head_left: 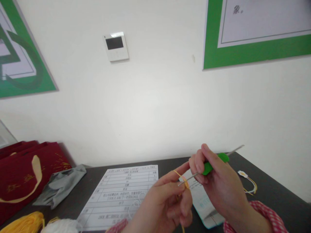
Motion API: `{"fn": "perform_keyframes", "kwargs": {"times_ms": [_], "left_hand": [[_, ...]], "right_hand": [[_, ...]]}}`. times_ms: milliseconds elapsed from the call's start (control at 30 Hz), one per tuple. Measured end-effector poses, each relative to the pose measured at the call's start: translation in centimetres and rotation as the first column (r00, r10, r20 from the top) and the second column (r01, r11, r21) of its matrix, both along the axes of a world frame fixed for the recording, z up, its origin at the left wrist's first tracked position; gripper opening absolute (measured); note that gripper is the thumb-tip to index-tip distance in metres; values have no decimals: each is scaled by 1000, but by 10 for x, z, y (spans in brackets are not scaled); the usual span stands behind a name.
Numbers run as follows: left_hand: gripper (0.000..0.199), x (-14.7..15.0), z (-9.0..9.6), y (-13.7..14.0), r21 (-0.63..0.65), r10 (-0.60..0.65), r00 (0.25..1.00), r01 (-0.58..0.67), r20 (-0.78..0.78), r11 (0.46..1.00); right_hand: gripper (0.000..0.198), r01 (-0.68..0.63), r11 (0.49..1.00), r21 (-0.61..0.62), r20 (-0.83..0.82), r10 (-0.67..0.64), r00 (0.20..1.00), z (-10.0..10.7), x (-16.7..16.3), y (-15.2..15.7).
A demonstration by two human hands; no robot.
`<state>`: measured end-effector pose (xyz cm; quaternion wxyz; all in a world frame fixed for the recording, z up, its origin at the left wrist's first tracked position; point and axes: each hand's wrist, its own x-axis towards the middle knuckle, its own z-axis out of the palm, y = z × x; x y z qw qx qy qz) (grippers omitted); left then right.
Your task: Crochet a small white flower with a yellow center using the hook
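Observation:
My right hand (pixel 218 181) is closed round the green grip of a crochet hook (pixel 208 168), its metal shaft pointing down to the left and its other end sticking out at upper right. My left hand (pixel 167 197) pinches a small piece of yellow yarn work (pixel 186 183) between thumb and fingers. A yellow strand runs over the left index finger, and a tail hangs below the hand. The hook's tip lies at the yarn work, by the left thumb; whether it passes through a loop is too small to tell.
A printed sheet (pixel 116 194) and a pale booklet (pixel 206 207) lie on the dark table (pixel 272 181). At right is a small white-and-yellow crocheted flower (pixel 243 174) with yarn tails. Yellow yarn (pixel 24 223), white yarn (pixel 60 226), grey cloth (pixel 60 184) and red bags (pixel 21 174) are at left.

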<state>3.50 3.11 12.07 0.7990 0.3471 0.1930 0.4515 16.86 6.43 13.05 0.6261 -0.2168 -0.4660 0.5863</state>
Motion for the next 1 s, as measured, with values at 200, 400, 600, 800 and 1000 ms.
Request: {"fn": "perform_keyframes", "kwargs": {"times_ms": [200, 400, 600, 800, 1000], "left_hand": [[49, -8, 6, 0, 7, -125, 992, 125, -7, 992], [47, -7, 4, -5, 38, -18, 996, 21, -84, 999], [58, 0, -4, -8, 123, -44, 993, 30, 107, 992], [57, 8, -2, -11, 16, 56, 982, -60, 178, 998], [72, 1, -4, -8, 97, 64, 995, -56, -81, 994]], "right_hand": [[51, -109, 994, 15, 108, 107, 988, 14, 15, 9], [53, 17, 943, 333, 262, -110, 959, 13, 27, -8], [38, 23, 704, 710, 297, -329, 897, 2, 25, -15], [37, 87, 207, 974, 97, -736, 670, 4, 15, -17], [39, 78, 531, 844, 278, -556, 783, 8, 20, -20]]}}
